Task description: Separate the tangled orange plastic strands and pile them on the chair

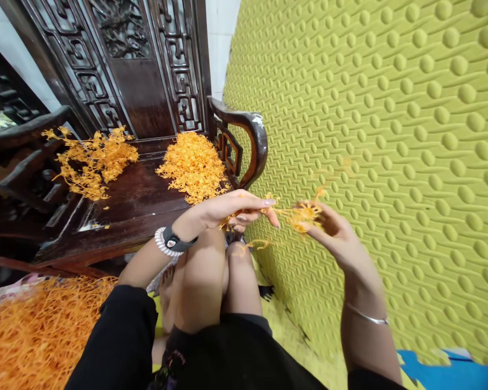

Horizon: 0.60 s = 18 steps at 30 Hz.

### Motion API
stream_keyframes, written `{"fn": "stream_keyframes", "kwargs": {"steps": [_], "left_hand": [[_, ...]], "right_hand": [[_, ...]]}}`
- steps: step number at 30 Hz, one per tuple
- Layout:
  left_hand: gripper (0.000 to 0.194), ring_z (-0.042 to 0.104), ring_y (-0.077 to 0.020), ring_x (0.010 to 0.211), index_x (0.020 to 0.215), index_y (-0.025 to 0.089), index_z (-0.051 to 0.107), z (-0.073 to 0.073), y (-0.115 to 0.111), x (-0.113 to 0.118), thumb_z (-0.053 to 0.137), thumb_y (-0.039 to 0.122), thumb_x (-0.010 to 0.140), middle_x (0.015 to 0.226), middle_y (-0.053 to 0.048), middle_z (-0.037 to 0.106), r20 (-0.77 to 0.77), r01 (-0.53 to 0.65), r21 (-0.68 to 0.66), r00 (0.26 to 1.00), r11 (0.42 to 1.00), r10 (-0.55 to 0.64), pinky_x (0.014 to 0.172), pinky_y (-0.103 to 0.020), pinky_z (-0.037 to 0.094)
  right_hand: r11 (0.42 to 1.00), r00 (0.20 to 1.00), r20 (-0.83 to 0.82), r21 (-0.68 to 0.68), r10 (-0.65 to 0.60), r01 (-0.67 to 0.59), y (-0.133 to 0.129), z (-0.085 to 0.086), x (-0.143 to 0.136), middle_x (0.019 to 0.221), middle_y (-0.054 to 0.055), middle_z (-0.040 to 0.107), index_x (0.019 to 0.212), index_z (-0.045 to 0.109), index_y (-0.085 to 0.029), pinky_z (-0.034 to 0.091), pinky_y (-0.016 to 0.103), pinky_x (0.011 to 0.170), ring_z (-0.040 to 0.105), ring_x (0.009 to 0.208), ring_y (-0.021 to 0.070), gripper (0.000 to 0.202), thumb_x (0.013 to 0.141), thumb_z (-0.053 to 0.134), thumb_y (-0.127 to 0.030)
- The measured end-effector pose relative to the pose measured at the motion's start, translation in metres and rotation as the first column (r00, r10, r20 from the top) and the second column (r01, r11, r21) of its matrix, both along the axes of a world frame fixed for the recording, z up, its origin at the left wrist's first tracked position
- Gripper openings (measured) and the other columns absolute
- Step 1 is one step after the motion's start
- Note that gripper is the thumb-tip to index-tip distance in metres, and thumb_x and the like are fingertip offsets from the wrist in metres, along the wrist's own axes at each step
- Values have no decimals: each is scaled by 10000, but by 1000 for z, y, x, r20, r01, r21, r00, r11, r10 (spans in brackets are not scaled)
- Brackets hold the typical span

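Note:
Above my knees, my left hand [230, 207] pinches the thin stems of a bunch of orange flower-shaped plastic pieces [299, 219] between thumb and fingers. My right hand [336, 230] has its thumb and fingers closed around the flowered end of the same bunch. Thin stems stretch between the two hands. A few more orange bits poke out below my left hand. One loose orange strand [262, 245], blurred, shows in front of my knee.
A dark carved wooden chair [146, 189] stands ahead, bearing a dense orange pile [195, 165] and a looser branching clump [100, 160]. A large tangled orange heap [36, 330] lies at lower left. Yellow-green bumpy foam matting [390, 162] rises along the right.

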State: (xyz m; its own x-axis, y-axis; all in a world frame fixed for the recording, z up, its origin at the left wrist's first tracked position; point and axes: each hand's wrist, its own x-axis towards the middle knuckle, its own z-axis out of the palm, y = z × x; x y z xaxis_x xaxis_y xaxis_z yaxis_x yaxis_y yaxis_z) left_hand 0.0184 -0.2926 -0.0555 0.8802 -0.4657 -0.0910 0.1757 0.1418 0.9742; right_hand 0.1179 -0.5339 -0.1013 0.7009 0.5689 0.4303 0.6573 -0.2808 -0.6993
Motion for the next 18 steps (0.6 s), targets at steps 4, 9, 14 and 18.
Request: {"fn": "stream_keyframes", "kwargs": {"steps": [4,9,14,18], "left_hand": [[353,202,-27,383,846,113,714,2,-2,4,555,425,888,468,91,250,41,4,52,999,999,-7,398,-193,213],[442,229,-43,386,872,118,705,6,-5,4,484,500,905,465,84,289,161,15,227,986,974,-53,412,-213,234],[398,527,-116,656,934,153,660,4,-8,-5,499,513,888,712,2,575,592,-448,539,804,713,58,654,-260,445],[416,533,-209,1103,1203,178,549,-5,-16,-16,542,447,886,1169,-95,601,888,-785,340,449,518,98,988,-384,411]], "right_hand": [[975,813,539,89,-219,204,10,12,-15,1343,166,502,1357,465,-196,322,553,1062,426,1271,342,675,759,704,-401],[982,878,470,101,93,-158,21,8,-28,1156,86,636,1196,572,-250,469,402,935,600,1067,241,362,838,594,-202],[973,976,-70,115,208,-199,26,2,-26,724,43,636,791,646,-173,465,261,592,573,636,148,193,843,607,-355],[978,937,-279,40,209,-206,30,7,-28,489,-11,452,536,527,-158,308,209,427,378,453,81,412,812,591,-456]]}}
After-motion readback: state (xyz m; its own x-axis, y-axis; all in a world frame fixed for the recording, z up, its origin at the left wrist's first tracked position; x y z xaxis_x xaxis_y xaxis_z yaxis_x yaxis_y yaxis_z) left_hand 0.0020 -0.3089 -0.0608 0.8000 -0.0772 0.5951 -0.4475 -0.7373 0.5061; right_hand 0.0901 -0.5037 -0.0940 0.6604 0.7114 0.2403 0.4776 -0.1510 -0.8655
